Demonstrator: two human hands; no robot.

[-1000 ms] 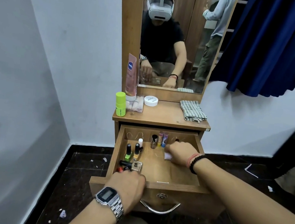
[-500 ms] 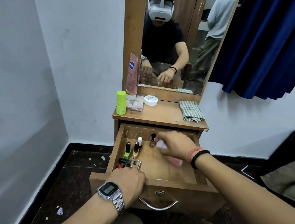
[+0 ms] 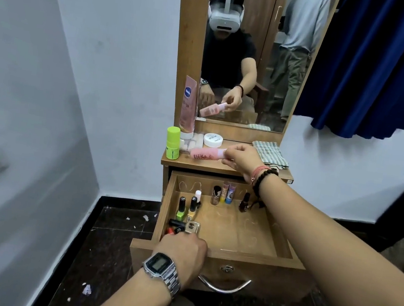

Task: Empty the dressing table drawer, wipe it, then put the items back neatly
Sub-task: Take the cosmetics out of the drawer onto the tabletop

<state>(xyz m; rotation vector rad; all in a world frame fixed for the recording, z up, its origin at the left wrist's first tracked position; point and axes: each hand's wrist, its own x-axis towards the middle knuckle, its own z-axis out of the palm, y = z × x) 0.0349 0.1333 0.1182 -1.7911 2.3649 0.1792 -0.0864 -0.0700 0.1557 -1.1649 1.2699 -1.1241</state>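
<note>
holding a pink tube [image 3: 206, 154] by its pale cap end, the right hand [image 3: 240, 158] sits just above the middle of the frame, over the dressing table top [image 3: 219, 166], fingers curled round the cap. the tube lies nearly level and points toward frame left, its far end near a lime green bottle [image 3: 173, 143] that stands upright at the top's left edge. behind it are a tall pink tube [image 3: 188, 107] leaning against the mirror frame, a white round jar [image 3: 213, 139], and a folded checked cloth [image 3: 269, 153] to the right.

below, the drawer [image 3: 233, 254] is pulled out in the lower centre. at its back wall stand a dark-capped bottle [image 3: 215, 195], two lip balm sticks [image 3: 227, 192] and a dark nail polish bottle [image 3: 244, 202]. in its left part stand a green nail polish [image 3: 181, 209], a yellow one [image 3: 192, 208] and a white-capped stick [image 3: 198, 196], with a small square case [image 3: 191, 227] and dark and red items in front. the left hand [image 3: 183, 252], with a metal watch [image 3: 162, 269] on the wrist, rests at the drawer's front left corner with fingers curled; i cannot tell what, if anything, they grip.
</note>
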